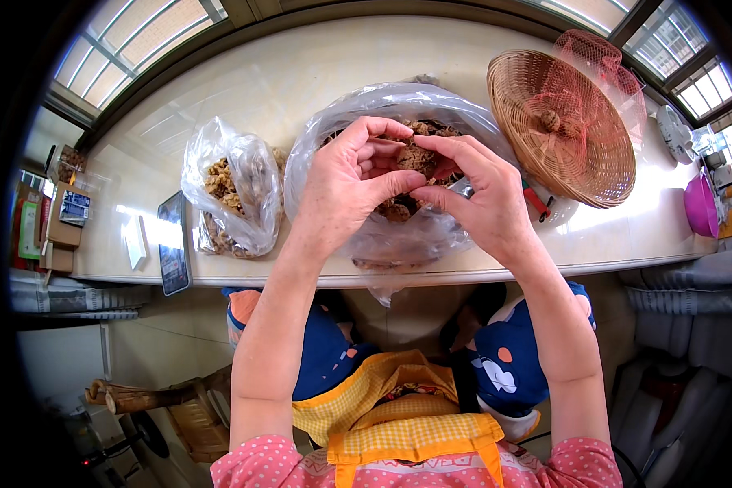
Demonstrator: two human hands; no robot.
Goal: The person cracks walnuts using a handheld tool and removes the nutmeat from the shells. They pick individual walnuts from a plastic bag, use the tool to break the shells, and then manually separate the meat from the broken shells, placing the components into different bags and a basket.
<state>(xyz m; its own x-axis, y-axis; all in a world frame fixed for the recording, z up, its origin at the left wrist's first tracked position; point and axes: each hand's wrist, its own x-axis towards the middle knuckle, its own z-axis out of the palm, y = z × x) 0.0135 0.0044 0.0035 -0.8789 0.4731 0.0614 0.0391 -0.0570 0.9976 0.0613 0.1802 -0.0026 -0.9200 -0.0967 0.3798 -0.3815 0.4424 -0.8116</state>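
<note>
A brown, wrinkled walnut sits between the fingertips of my left hand and my right hand, both closed on it. Beneath them gapes a large clear plastic bag with broken brown shells inside. To the left stands a smaller plastic bag holding paler walnut kernels. Beside my right wrist lies a red-handled tool, its other end partly covered by the bag.
On the right a round wicker basket holds a red mesh net and a few walnuts. A phone and a small white object lie on the left. A magenta bowl stands far right.
</note>
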